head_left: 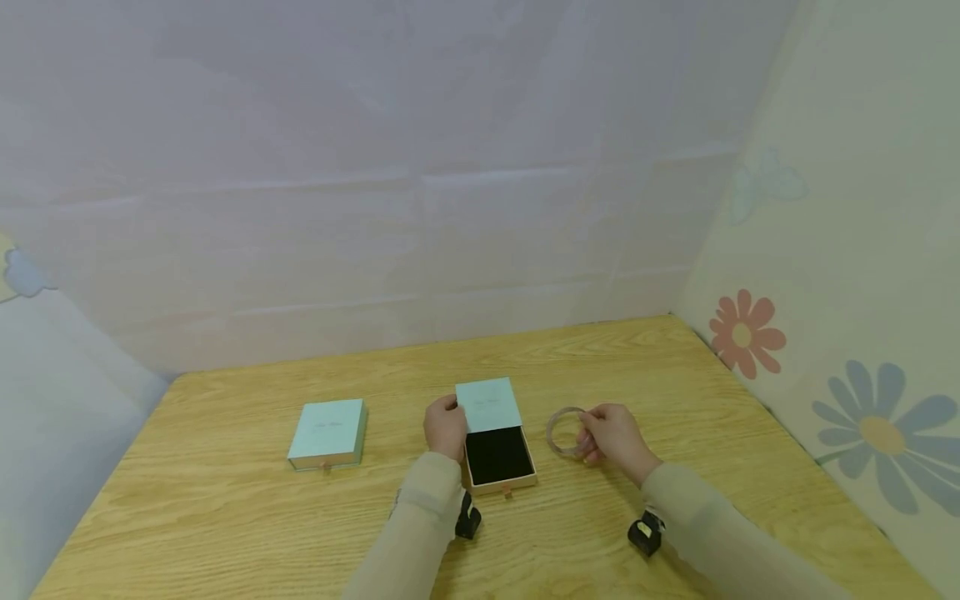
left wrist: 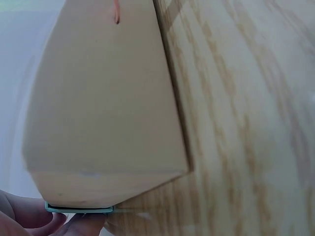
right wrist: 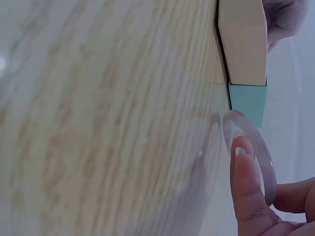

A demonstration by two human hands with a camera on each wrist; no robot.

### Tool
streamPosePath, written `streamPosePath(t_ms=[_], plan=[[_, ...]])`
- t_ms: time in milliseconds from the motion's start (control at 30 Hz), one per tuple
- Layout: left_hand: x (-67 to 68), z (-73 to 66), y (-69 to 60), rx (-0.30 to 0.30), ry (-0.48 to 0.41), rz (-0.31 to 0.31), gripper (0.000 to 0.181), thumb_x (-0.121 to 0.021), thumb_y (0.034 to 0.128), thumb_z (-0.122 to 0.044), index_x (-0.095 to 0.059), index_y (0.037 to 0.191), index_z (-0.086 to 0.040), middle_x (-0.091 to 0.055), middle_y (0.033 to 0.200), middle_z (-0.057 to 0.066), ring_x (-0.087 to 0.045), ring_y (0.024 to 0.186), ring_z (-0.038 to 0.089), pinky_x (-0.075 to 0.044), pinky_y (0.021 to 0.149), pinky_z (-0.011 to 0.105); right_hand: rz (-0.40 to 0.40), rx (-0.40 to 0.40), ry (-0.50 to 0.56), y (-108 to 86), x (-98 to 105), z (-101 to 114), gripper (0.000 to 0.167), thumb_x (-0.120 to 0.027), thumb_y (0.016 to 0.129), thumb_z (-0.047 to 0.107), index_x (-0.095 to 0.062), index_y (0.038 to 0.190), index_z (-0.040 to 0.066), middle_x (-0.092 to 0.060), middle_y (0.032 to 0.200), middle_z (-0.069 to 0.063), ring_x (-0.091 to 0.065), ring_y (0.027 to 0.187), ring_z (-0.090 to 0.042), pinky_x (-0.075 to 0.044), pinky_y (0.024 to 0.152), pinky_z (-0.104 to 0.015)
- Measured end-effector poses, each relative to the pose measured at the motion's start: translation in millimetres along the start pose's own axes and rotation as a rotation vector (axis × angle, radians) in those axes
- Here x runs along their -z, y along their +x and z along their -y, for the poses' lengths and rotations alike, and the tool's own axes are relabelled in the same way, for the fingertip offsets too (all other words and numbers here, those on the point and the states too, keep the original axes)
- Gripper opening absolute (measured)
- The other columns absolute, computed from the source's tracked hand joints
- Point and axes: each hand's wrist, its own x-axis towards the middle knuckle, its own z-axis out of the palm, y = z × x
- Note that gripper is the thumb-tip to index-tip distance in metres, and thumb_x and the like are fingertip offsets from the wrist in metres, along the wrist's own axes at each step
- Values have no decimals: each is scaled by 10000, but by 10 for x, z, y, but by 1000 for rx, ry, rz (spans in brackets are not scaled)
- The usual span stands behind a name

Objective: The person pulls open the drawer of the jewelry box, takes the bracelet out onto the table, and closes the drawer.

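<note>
A pale teal jewelry box [head_left: 487, 403] sits on the table with its drawer [head_left: 536, 463] pulled out toward me, showing a black lining. My left hand [head_left: 446, 428] grips the box's teal sleeve at its left side; in the left wrist view, fingers [left wrist: 81, 225] meet the sleeve's edge [left wrist: 78, 210] behind the peach drawer. To the right of the box, my right hand [head_left: 613, 435] pinches a translucent bangle [head_left: 552, 423] between thumb and fingers. The right wrist view has the bangle [right wrist: 263, 152] tilted on edge, near the sleeve [right wrist: 247, 101].
Farther left on the wooden table [head_left: 247, 517] lies a second teal box [head_left: 328, 427], its drawer shut. A pale backdrop [head_left: 420, 208] rises behind the table, and a flower-printed wall [head_left: 840, 275] stands along the right edge.
</note>
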Motion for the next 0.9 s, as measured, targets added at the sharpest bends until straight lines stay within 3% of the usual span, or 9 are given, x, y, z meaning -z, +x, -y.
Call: streamPosePath(t_ms=[233,633,900], plan=[[-5,6,7,9,-5,5,355,-414,976,44,-562,1294,100,-557,1276,264,-547,995,348,-427,705,368,0,-23,-17,35,0,-22,234,-458,1018,31,-547,1021,-186,-638,697,-156,-635,534,-177,-531,476,-296],[-1,-7,-11,12,-14,-3,338,-427,972,45,-586,1265,100,-574,1248,258,-544,1096,377,-462,843,444,25,-53,-147,85,22,-31,196,-465,1021,72,-522,926,-89,-598,630,-113,-538,446,-132,-491,438,-267],[4,-10,-2,14,-6,1,349,-419,976,47,-566,1288,101,-558,1272,261,-539,1080,376,-446,773,414,55,-27,-254,116,45,-66,171,-462,1008,53,-490,867,-40,-534,552,-86,-468,403,-110,-433,405,-224]])
